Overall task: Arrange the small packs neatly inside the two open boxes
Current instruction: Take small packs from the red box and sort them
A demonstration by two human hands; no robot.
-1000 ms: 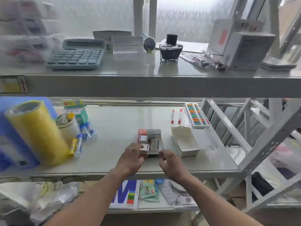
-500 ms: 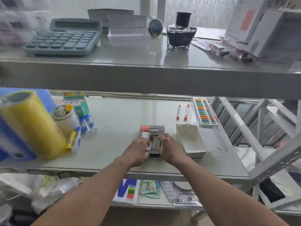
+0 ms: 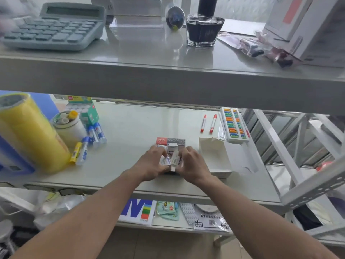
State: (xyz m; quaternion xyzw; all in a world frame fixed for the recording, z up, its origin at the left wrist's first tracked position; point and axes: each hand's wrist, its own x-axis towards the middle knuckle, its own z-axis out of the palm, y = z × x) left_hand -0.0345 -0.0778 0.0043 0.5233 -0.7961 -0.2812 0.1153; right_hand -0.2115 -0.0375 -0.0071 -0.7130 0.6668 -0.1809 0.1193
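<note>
We had both hands at the red box (image 3: 162, 141), which sat near the front edge of the middle shelf (image 3: 130, 128), and that edge was our chief worry. Left of the box, our left hand (image 3: 151, 165) had its fingers (image 3: 162, 152) curled on one small pack (image 3: 165, 161); just right of that, our right hand (image 3: 192, 166) pinched a second pack (image 3: 175, 158) that stood tilted on end. Both were closed on packs at once. We judged that a slip of either grip could tip a pack over the shelf edge onto the lower shelf, and that pressing two packs in together could jam them or nudge the light box forward. A pack forced in crooked would also spoil the neat rows.

As for the containers, the red box held several packs already: at least one pack stood upright behind our fingers, with a grey patch beside it that we could not make out. How full the near half was we could not tell, since our hands covered it. Right of the red box, close beside it, stood the white box (image 3: 214, 152), open at the top; its inside was washed out, and we could not tell whether any packs lay in it.
</note>
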